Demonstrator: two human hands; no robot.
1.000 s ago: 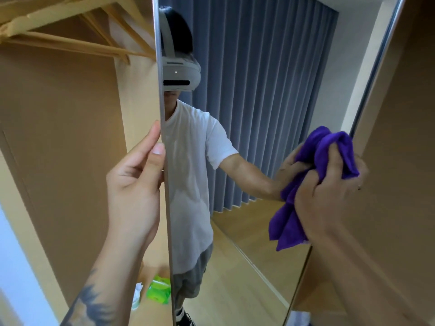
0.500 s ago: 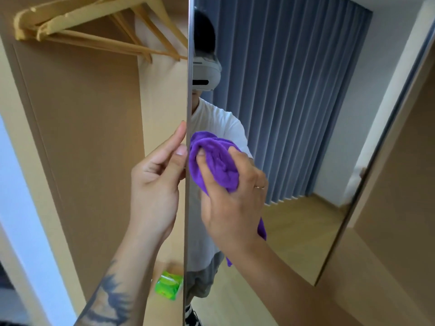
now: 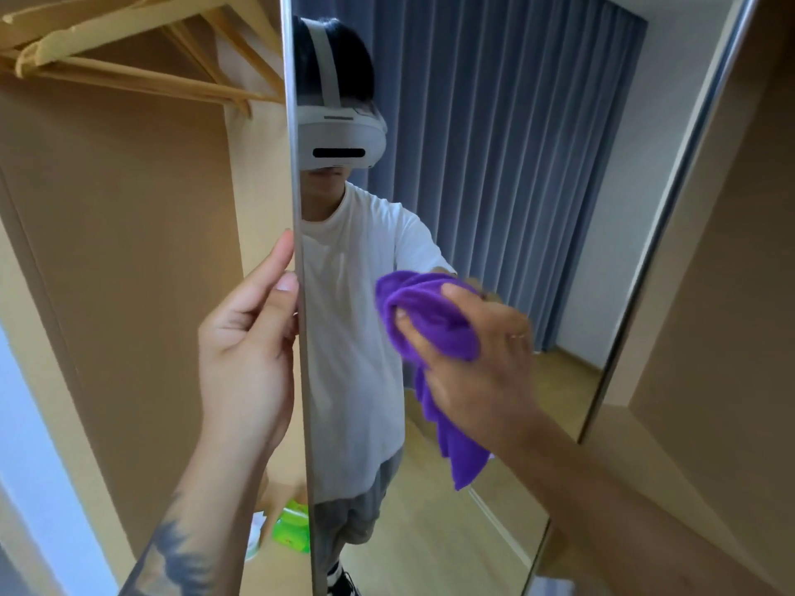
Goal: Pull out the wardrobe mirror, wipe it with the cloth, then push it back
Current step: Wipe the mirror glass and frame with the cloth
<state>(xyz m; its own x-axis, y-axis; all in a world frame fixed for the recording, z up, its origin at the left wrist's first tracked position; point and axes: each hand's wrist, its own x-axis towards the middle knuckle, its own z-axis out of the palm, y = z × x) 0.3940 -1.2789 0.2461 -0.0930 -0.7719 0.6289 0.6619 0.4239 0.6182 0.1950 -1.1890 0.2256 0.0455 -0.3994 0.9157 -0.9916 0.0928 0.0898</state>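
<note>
Pulled out of the wardrobe and standing upright, long axis vertical: mirror, steadied by left hand pinching its near edge, fingers behind and out of sight. On the glass, right of that edge at mid-height: right hand bunching and pressing purple cloth, nearer to the unwiped stretch further right. Blurred: right hand; cut off: mirror's top and foot.

1. Wardrobe interior: tan panels, evenly lit.
2. Wooden hangers: pale, clustered at upper left.
3. Green packet: low inside the wardrobe.
4. Curtain: blue-grey, pleated, seen as a reflection.
5. Floor: light wood, reflected.
6. Wall: white, reflected beside the curtain.
</note>
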